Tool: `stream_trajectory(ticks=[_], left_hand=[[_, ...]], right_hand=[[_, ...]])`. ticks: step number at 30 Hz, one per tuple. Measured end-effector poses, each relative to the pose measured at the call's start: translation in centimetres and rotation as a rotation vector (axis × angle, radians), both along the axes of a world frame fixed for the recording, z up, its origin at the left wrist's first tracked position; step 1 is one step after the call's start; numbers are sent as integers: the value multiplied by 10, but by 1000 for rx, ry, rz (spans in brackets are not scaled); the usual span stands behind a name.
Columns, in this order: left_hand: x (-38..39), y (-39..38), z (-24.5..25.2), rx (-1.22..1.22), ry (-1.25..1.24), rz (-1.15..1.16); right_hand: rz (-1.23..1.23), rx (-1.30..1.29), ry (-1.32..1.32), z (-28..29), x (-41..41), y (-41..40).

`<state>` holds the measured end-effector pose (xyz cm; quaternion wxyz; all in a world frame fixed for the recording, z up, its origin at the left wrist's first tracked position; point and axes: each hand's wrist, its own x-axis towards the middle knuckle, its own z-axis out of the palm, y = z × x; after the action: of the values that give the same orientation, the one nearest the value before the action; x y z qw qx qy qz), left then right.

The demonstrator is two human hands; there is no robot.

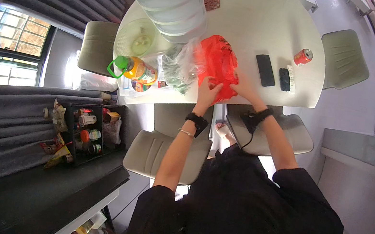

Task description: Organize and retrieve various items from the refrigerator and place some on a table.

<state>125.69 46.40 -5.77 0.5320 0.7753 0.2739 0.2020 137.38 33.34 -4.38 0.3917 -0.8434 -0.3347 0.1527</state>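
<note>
A red plastic bag (219, 62) lies on the white table (261, 15) before me, near its front edge. My left hand (208, 90) grips the bag's lower left part between thumb and fingers. On the bag's lower right side, my right hand (242, 88) pinches the plastic near its edge. What the bag holds, if anything, is hidden. Clear plastic bags (184, 62), with something green in or under them, touch the red bag on the left. Right of the bag lie a black smartphone (265, 70) and a small black object (284, 79) on a white strip.
A large clear water jug (175, 2) stands behind the clear bags. At the left are a plastic basket (126, 37) and an orange bottle with a green cap and handle (140, 70). A red can (303, 57) stands at the right. Chairs (167, 154) line the front edge.
</note>
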Motion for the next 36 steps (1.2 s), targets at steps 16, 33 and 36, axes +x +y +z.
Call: stream_trajectory(ticks=[16,33,36], left_hand=[[19,30,74,-737,11,49],[-13,46,175,-501,-218,23],[-25,34,190,-490,-194,17]], right_hand=[[-10,149,-82,15,43,-61],[-227,705,427,107,31,-88],[-219,772,521,112,28,-99]])
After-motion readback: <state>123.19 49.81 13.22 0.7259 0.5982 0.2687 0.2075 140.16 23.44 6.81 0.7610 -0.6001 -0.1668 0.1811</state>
